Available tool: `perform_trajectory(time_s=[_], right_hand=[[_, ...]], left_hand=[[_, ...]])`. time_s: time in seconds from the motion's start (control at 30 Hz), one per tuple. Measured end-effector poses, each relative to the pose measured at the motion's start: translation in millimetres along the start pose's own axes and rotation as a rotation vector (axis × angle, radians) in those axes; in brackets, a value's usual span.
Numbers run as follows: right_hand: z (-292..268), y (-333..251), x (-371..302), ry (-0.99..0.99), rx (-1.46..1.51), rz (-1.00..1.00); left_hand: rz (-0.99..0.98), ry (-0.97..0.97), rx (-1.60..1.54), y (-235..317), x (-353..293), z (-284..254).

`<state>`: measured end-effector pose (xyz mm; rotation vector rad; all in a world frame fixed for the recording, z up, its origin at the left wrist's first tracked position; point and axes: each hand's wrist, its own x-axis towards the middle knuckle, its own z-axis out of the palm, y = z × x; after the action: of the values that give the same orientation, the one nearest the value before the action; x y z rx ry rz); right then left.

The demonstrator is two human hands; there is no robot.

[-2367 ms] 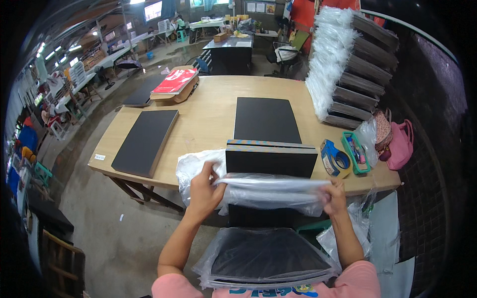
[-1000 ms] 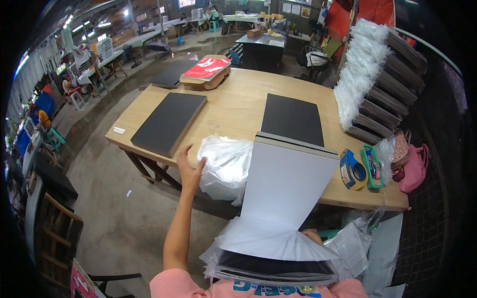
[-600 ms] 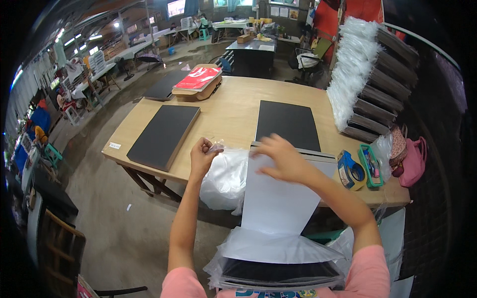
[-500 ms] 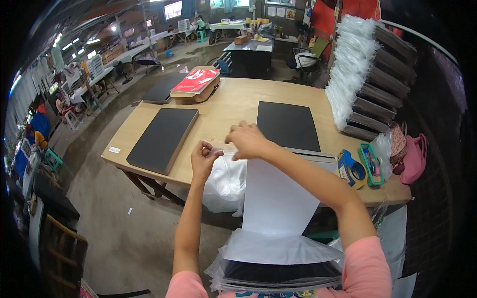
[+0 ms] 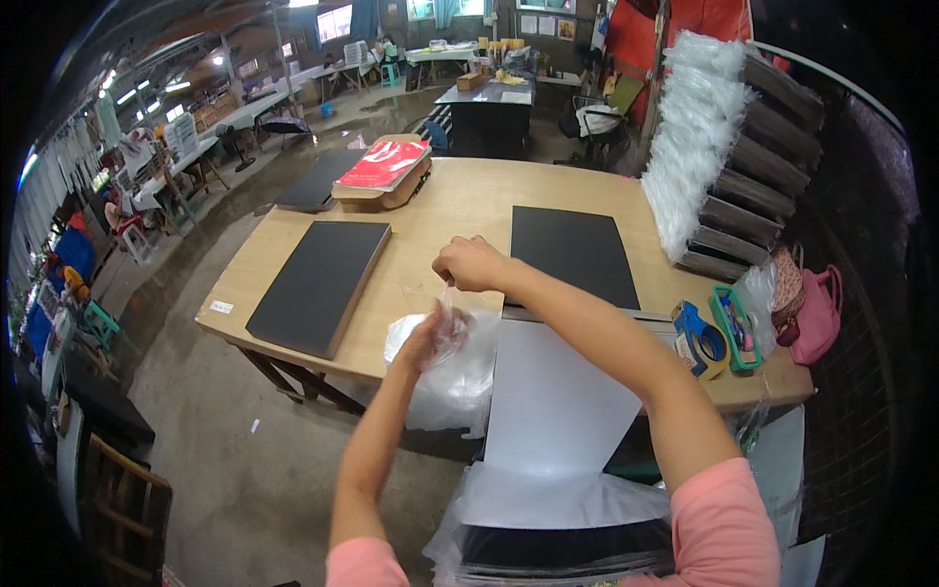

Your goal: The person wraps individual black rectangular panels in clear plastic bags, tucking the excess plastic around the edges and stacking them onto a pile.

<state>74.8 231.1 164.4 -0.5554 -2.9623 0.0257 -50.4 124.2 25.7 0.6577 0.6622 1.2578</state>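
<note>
Above the table's front edge, my right hand (image 5: 471, 264) pinches the upper edge of a clear plastic bag (image 5: 427, 291). Just below it is my left hand (image 5: 430, 338), its fingers blurred and covered by the see-through film, so their closure is unclear. Beneath the hands, a bundle of clear plastic bags (image 5: 445, 386) hangs over the table edge. A white sheet (image 5: 558, 391) slopes from the table toward me, below my right forearm. Beyond that forearm lies a flat black board (image 5: 572, 254).
A thick black board (image 5: 318, 284) lies on the wooden table (image 5: 460, 196) at left, with a red-covered book (image 5: 384, 163) behind. At right are a tape dispenser (image 5: 696, 338), a green pen tray (image 5: 736, 328) and a tall stack of plastic-wrapped black boards (image 5: 753, 157). Plastic-covered black boards (image 5: 562, 548) sit nearest me.
My right hand has closed from spread fingers into a pinch and moved slightly left. My left hand has moved right and down, and the plastic film now covers its fingers.
</note>
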Motion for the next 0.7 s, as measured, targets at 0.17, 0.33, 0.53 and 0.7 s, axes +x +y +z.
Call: perform_trajectory(time_s=[0.17, 0.33, 0.53, 0.7], right_hand=[[3, -52, -13, -0.718, 0.593, -0.351], [-36, -105, -122, -1.325, 1.37, -0.942], [-32, -32, -236, -0.768, 1.798, -0.726], [-7, -47, -286, -0.991, 1.711, -0.864]], left_hand=[[-0.332, -0.703, 1.109, 66, -81, 43], [0.335, -0.448, 0.442, 60, -189, 64], [-0.012, -0.873, 0.859, 22, -170, 118], [0.369, -0.835, -0.276, 4, -152, 145]])
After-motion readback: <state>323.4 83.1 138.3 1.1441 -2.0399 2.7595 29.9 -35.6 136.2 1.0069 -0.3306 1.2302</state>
